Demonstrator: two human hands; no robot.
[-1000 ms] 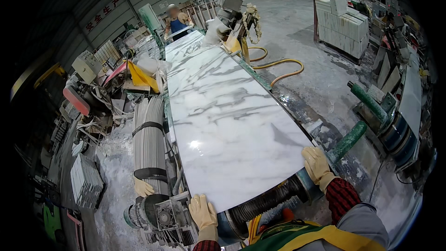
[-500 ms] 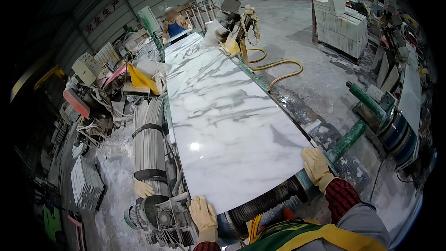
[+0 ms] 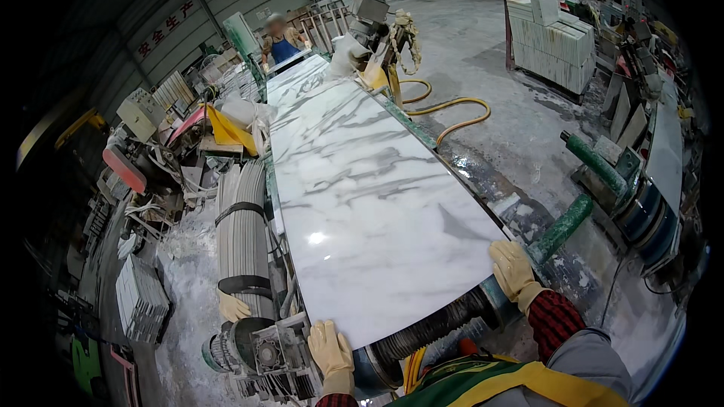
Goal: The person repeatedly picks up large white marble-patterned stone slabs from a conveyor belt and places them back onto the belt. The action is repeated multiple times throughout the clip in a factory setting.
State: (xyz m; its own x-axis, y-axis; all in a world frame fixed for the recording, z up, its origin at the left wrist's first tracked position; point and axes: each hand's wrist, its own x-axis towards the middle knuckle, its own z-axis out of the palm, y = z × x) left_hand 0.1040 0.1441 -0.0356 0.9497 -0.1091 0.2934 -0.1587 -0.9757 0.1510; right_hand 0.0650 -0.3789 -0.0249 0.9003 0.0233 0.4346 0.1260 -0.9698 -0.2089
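Observation:
A long, polished white marble slab [image 3: 377, 203] with grey veins stretches away from me on a conveyor. My left hand [image 3: 330, 348], in a cream glove, rests at the slab's near left corner with its fingers stretched forward. At the near right corner, my right hand [image 3: 514, 270], gloved alike, has its fingers laid over the edge. Both thumbs are hard to make out. Below the slab's front edge is a dark ribbed roller [image 3: 434, 325]. A gearmotor [image 3: 268, 353] stands left of my left hand.
A loose cream glove [image 3: 233, 306] lies by a bundle of strapped grey strips [image 3: 245, 241]. Green bars [image 3: 564, 227] jut out at right. A yellow hose [image 3: 452, 109] crosses the floor. A person [image 3: 283, 44] stands at the conveyor's far end. Stacked slabs [image 3: 549, 49] stand back right.

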